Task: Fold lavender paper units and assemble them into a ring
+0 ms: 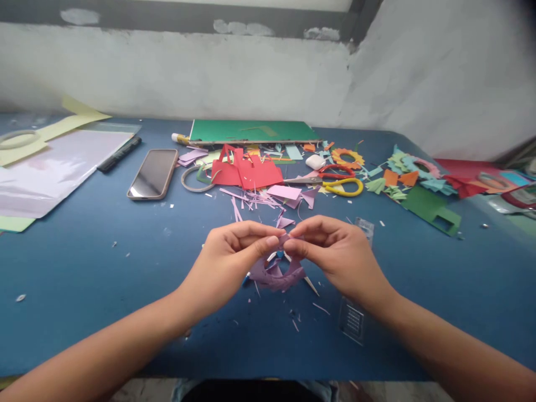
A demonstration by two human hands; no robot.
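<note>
Both hands meet over the middle of the blue table [104, 312], holding a ring of folded purple paper [276, 278] by its far side. My left hand [234, 251] pinches it between thumb and index finger. Just to the right, my right hand [330, 251] pinches the same ring, its fingertips almost touching the left ones. The lower part of the ring hangs below the fingers. Beneath it, a pointed white and blue object shows only in part. Purple paper strips [251, 199] are scattered beyond the hands.
A phone [153, 174] lies at the left, near a black marker [120, 153] and purple sheets [71, 162]. Yellow-handled scissors [343, 186], red paper [251, 172] and a green board [251, 131] are farther back. Folded paper rings [347, 158] and a clear ruler [352, 321] lie right.
</note>
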